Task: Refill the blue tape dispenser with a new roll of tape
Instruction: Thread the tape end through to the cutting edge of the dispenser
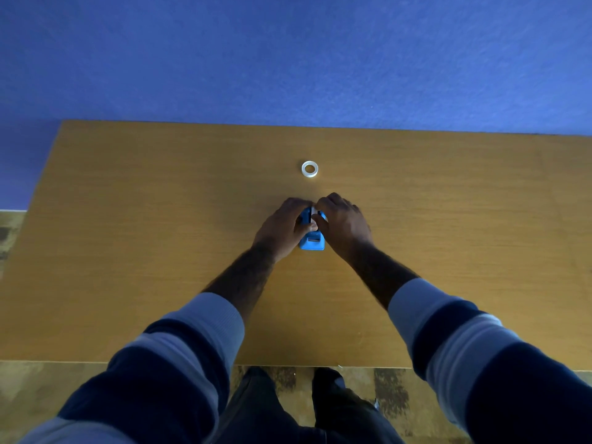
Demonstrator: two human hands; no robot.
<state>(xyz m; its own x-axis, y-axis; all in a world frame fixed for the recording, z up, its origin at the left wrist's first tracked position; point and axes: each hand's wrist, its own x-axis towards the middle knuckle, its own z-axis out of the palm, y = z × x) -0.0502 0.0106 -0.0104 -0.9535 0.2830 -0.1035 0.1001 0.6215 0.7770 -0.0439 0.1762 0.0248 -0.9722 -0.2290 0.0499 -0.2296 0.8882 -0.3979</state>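
Note:
The blue tape dispenser (pixel 312 241) stands on the wooden table (pixel 160 219), its cutter end toward me. My left hand (pixel 282 229) grips its left side and my right hand (pixel 344 225) grips its right side, fingers meeting over the top. Something white shows between my fingertips at the dispenser's top; what it is cannot be told. A small whitish ring of tape (pixel 309 168) lies flat on the table just beyond my hands, apart from them. Most of the dispenser's upper part is hidden by my fingers.
A blue wall (pixel 288 59) rises right behind the table's far edge. The table's left edge runs diagonally at the left. A patterned floor and my legs (pixel 288 408) show below the near edge.

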